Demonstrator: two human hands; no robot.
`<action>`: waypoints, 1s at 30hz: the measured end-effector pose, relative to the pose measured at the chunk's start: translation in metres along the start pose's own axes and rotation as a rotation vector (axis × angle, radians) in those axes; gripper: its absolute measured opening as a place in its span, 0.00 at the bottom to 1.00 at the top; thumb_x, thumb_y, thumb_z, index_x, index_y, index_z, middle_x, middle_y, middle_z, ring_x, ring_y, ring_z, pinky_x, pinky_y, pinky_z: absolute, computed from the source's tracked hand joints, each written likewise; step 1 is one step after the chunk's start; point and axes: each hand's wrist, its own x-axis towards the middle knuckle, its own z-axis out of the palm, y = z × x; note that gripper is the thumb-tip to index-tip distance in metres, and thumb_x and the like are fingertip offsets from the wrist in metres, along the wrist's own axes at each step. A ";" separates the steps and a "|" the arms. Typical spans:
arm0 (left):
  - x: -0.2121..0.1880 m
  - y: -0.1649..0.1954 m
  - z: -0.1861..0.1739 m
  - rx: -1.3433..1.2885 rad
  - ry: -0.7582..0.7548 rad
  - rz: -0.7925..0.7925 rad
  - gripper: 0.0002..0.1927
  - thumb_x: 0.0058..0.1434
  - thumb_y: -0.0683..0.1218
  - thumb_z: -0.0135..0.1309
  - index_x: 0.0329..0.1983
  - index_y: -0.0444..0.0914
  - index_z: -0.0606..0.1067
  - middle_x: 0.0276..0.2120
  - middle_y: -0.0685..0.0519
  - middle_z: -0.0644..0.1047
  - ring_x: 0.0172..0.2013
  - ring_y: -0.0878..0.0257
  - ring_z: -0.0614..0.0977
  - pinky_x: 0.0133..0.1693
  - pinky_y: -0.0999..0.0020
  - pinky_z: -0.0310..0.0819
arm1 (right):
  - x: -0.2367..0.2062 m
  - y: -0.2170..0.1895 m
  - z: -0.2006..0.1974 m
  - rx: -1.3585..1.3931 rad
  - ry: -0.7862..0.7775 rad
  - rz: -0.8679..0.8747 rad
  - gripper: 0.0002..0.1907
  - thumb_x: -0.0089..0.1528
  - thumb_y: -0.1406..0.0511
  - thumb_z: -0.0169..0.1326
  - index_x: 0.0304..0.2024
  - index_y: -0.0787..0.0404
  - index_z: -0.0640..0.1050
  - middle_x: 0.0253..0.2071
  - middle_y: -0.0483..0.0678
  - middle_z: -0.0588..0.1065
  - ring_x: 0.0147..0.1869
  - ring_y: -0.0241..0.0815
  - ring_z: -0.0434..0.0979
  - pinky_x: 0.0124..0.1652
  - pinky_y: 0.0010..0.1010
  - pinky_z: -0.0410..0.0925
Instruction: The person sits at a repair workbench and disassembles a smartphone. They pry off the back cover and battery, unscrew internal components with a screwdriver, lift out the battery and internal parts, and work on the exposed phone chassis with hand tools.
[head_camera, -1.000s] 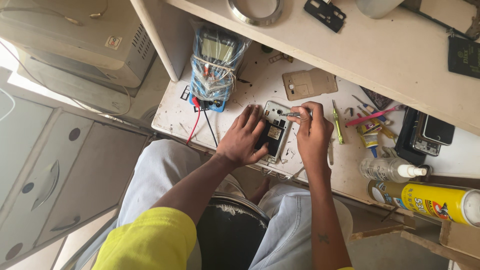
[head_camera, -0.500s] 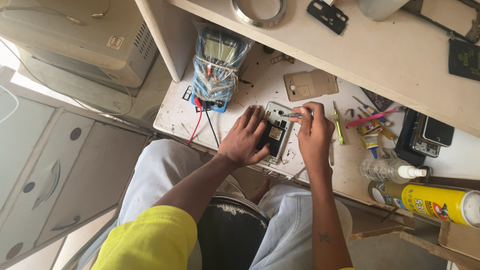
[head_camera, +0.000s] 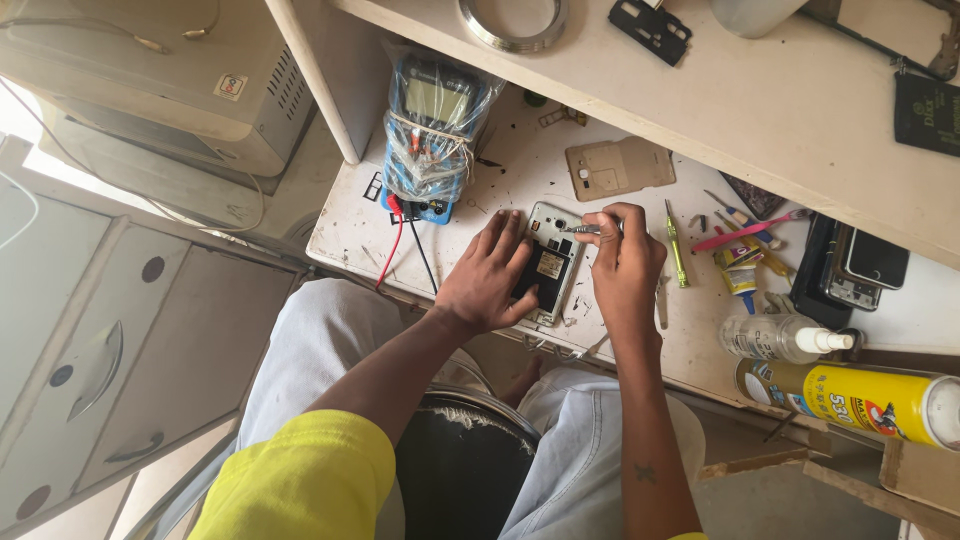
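Opened phone (head_camera: 548, 266) pinned flat under left hand (head_camera: 487, 279), right hand (head_camera: 625, 262) gripping screwdriver (head_camera: 580, 230), yellow spray can (head_camera: 868, 402) lying right.

Showing white frame and black inside on opened phone (head_camera: 548, 264); tan back cover (head_camera: 619, 167); blue meter (head_camera: 432, 135) trailing red and black leads (head_camera: 398, 238); yellow spray can (head_camera: 868, 401); yellow-green screwdriver (head_camera: 676, 250); pink tool (head_camera: 745, 232); yellow sleeve (head_camera: 300, 482).
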 end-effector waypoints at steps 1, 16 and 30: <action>0.000 0.000 0.000 0.000 0.008 0.003 0.38 0.61 0.61 0.49 0.64 0.29 0.65 0.69 0.27 0.58 0.69 0.31 0.58 0.69 0.44 0.53 | 0.000 0.001 0.000 0.003 0.002 -0.005 0.07 0.75 0.68 0.45 0.46 0.70 0.68 0.40 0.57 0.81 0.42 0.48 0.88 0.35 0.32 0.76; 0.000 0.000 -0.001 0.004 0.005 0.001 0.38 0.61 0.62 0.49 0.64 0.29 0.65 0.69 0.28 0.59 0.70 0.31 0.58 0.69 0.43 0.53 | 0.000 -0.002 0.000 0.009 -0.003 0.014 0.08 0.75 0.68 0.44 0.46 0.69 0.69 0.40 0.57 0.81 0.42 0.48 0.88 0.36 0.32 0.76; 0.000 0.000 -0.001 -0.003 0.017 0.005 0.38 0.61 0.61 0.49 0.65 0.29 0.64 0.69 0.28 0.59 0.70 0.32 0.59 0.69 0.44 0.53 | -0.002 0.009 0.001 -0.026 0.002 0.004 0.07 0.74 0.68 0.44 0.46 0.69 0.69 0.40 0.57 0.82 0.41 0.47 0.87 0.35 0.33 0.75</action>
